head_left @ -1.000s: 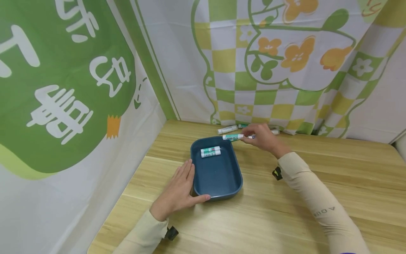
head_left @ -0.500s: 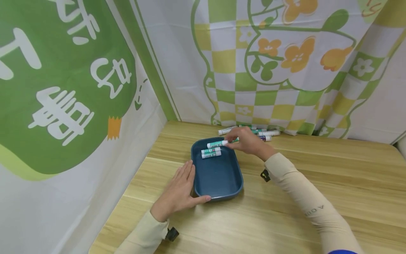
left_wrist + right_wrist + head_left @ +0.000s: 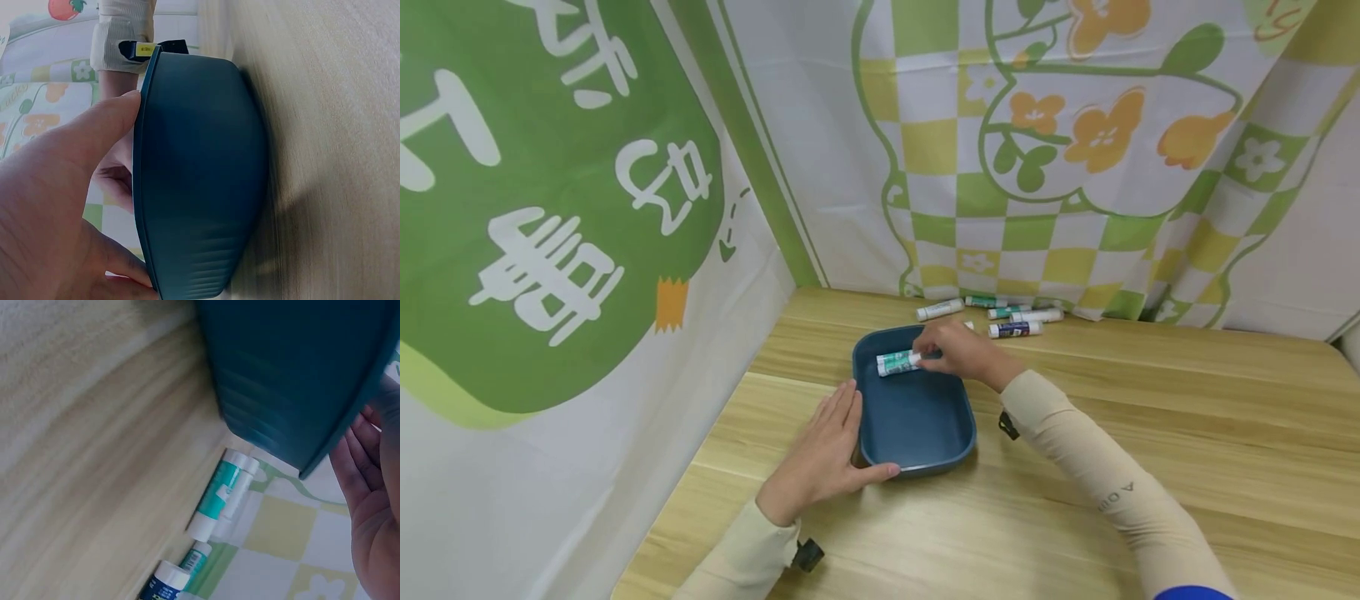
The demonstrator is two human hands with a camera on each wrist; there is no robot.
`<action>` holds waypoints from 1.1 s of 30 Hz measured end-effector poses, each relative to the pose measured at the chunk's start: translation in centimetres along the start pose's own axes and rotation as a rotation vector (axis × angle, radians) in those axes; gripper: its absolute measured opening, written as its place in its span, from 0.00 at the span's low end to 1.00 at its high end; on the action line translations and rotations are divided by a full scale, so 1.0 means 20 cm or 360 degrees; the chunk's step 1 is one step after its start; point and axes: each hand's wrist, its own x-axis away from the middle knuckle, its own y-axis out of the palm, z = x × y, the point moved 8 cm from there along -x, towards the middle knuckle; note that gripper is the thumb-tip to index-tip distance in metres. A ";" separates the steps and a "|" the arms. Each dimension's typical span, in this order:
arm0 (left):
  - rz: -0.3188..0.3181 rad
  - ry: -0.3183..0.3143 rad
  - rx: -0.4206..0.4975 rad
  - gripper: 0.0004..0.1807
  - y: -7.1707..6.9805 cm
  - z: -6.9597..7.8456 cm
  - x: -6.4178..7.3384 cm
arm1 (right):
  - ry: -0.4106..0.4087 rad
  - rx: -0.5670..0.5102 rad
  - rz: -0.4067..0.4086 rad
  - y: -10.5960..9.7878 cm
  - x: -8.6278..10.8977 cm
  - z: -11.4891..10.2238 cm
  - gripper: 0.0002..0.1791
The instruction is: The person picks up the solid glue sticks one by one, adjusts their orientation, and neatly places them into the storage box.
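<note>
A dark blue rectangular tray (image 3: 917, 425) stands on the wooden table. My left hand (image 3: 816, 454) lies along its left side with straight fingers, the thumb on the near rim. Inside the tray, my right hand (image 3: 958, 354) pinches the white right end of a green-and-white glue stick (image 3: 897, 361). This stick is low, over or against the glue sticks lying at the tray's far end, which it mostly covers. In the right wrist view, the tray wall (image 3: 281, 375) hides the fingertips and what they hold. The left wrist view shows my left thumb (image 3: 119, 115) on the tray rim.
Several glue sticks lie behind the tray by the curtain: a white one (image 3: 940, 309), green ones (image 3: 987, 302), another white one (image 3: 1037, 315) and a dark blue one (image 3: 1015, 330). One more is partly hidden behind my right hand. A patterned curtain (image 3: 1037, 233) hangs at the table's back edge.
My right hand has carried the glue stick left and down, from beyond the tray's far right corner into the tray beside the others. My left hand has stayed in place.
</note>
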 end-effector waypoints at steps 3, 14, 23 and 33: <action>-0.0001 -0.0001 -0.0004 0.70 0.00 0.00 0.00 | 0.0027 -0.0002 -0.0044 0.03 0.00 0.01 0.08; 0.0019 0.0004 0.0005 0.70 -0.01 0.01 0.00 | 0.0065 0.0266 -0.0305 0.12 -0.02 0.02 0.06; 0.0033 0.0021 -0.0001 0.70 -0.01 0.01 0.00 | 0.0163 0.0442 -0.0505 0.17 -0.06 0.03 0.06; 0.0022 0.0007 0.0002 0.70 -0.01 0.00 0.00 | 0.0376 0.0511 -0.0658 0.25 -0.09 0.07 0.12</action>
